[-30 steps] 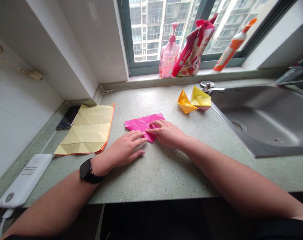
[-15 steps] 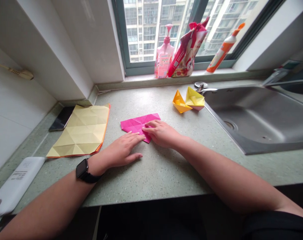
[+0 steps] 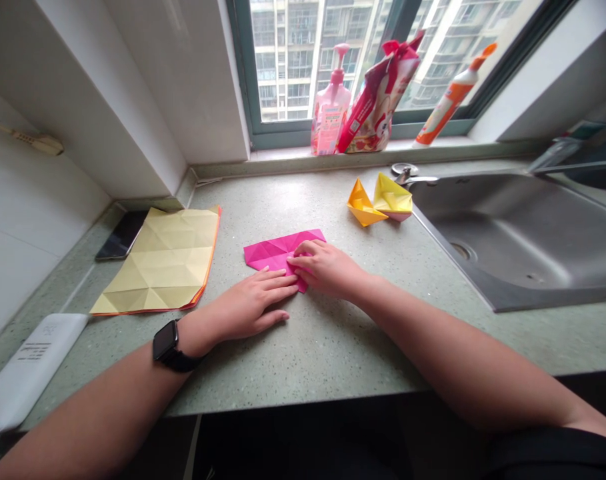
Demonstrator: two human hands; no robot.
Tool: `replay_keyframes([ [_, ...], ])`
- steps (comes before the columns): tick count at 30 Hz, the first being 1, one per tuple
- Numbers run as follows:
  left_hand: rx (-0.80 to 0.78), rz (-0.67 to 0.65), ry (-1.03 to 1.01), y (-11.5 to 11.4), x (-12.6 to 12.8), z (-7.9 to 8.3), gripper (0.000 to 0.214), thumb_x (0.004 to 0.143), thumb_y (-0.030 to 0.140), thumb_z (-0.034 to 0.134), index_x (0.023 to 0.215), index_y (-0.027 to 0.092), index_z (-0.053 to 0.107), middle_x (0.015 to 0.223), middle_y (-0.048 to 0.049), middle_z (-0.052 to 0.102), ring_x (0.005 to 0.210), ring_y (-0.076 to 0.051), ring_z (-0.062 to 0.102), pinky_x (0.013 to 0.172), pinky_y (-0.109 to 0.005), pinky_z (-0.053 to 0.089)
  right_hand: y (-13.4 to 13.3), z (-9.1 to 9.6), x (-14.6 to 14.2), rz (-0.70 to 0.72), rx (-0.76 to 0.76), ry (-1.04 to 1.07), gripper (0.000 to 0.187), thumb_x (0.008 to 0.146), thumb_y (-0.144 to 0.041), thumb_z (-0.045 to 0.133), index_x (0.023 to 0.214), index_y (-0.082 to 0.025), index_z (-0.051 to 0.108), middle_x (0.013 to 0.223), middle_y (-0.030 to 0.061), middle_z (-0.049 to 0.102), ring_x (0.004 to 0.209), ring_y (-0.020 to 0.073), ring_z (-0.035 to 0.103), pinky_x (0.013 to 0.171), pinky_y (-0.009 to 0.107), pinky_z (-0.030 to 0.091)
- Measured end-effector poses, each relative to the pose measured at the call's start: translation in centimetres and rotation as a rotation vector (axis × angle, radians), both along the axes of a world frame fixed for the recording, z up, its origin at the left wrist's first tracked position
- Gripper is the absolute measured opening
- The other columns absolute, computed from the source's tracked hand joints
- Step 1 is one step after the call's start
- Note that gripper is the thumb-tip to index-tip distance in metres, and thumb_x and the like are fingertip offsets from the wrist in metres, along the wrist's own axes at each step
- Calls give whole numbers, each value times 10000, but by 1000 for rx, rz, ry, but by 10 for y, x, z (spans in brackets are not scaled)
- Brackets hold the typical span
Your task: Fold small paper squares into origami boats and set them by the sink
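**Left hand (image 3: pixel 247 303), right hand (image 3: pixel 325 269) on pink origami paper (image 3: pixel 267 253)**

Head view: paper lies folded mid-surface (image 3: pixel 303 360). Left hand flat, fingers spread, tips on its near edge. Right hand curled, pressing its middle; pinch unclear. Creased yellow sheet (image 3: pixel 155 263) left, two paper boats (image 3: pixel 390 197) ahead.

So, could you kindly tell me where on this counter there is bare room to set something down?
Bare speckled green countertop runs behind the pink folded paper up to the windowsill, and in front of the left hand and right hand. It is crowded by the steel sink, where two yellow paper boats sit.
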State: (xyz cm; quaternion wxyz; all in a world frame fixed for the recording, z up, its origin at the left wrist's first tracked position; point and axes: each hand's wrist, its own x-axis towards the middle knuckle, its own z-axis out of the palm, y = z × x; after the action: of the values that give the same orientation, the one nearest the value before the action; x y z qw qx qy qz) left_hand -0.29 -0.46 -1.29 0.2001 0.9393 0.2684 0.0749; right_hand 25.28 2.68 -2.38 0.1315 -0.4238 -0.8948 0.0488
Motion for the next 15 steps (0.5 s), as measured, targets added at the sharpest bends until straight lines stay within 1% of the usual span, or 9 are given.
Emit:
replay_keyframes([
  [3, 4, 33, 14, 0, 0, 1, 477, 1110, 369, 611, 1580, 287, 626, 1694, -78, 561, 1602, -287, 500, 1363, -517, 371, -1, 1, 0, -5, -3, -12, 230, 1066, -271, 645, 1144, -255, 860, 1222, 120, 755, 1060, 267, 687, 972, 420, 574],
  [7, 31, 127, 38, -2, -4, 1, 464, 1095, 343, 607, 1555, 294, 650, 1661, -79, 600, 1565, -313, 545, 1327, -543, 417, -2, 0, 0, 0, -18, 8, 240, 1048, -246, 653, 1171, -253, 860, 1232, 130, 755, 1084, 282, 697, 1003, 454, 578],
  [10, 74, 192, 57, -2, -11, 0, 461, 1072, 298, 608, 1528, 279, 668, 1612, -89, 648, 1519, -316, 596, 1318, -547, 426, -2, 0, 0, 7, -26, 32, 242, 1052, -247, 647, 1174, -252, 857, 1234, 133, 751, 1083, 281, 698, 998, 453, 580],
  [15, 137, 296, 119, 1, -21, 4, 360, 1061, 286, 604, 1391, 267, 747, 1501, -99, 733, 1417, -326, 681, 1267, -570, 471, -4, 2, 1, 6, -17, -6, 249, 1066, -258, 635, 1205, -254, 842, 1250, 119, 748, 1096, 269, 696, 1008, 432, 574],
])
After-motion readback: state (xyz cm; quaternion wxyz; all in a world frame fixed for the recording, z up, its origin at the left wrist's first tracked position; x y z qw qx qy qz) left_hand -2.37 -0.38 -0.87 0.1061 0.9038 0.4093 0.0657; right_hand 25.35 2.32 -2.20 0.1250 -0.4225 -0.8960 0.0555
